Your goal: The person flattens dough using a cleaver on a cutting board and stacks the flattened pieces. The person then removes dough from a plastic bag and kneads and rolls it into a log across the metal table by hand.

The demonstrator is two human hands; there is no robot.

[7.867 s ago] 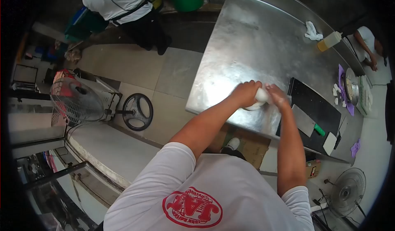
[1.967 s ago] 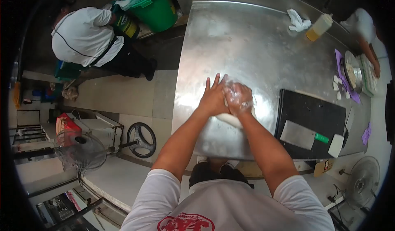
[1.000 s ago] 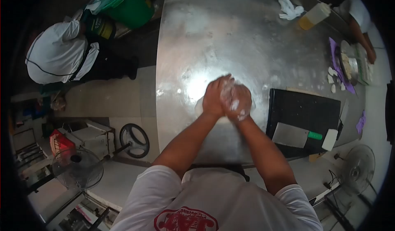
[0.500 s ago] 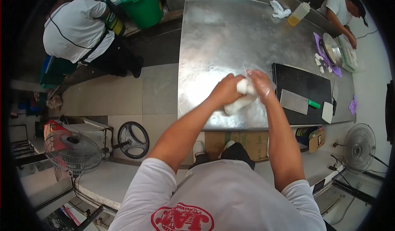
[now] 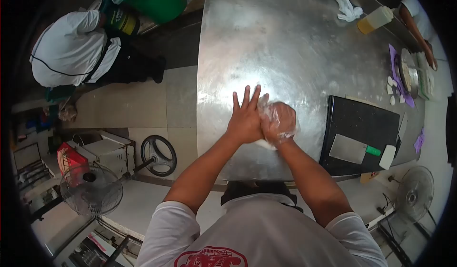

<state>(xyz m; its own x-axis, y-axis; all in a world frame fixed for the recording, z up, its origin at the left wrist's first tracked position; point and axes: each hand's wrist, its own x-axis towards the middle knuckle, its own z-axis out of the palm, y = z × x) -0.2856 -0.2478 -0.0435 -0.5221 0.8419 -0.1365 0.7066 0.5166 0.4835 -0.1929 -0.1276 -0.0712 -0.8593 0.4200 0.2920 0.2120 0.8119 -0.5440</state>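
Observation:
On the metal table (image 5: 266, 43), white dough (image 5: 265, 144) lies mostly hidden beneath both hands, with a pale edge showing near the wrists. My left hand (image 5: 245, 122) presses flat on it, its fingers spread and pointing away from me. Beside it and touching it, my right hand (image 5: 280, 120) wears a clear plastic glove and is closed, its fingers curled on the dough.
To the right, a black board (image 5: 364, 120) carries a cleaver (image 5: 350, 148) with a green handle and a white scraper (image 5: 387, 156). Farther back are a squeeze bottle (image 5: 375, 20), a white cloth (image 5: 348, 8) and a metal bowl (image 5: 410, 74). Co-workers stand at left and far right.
Half a second ago my hands were lifting and folding the dough; now they press it down on the table. My left fingers have spread flat. The view has shifted.

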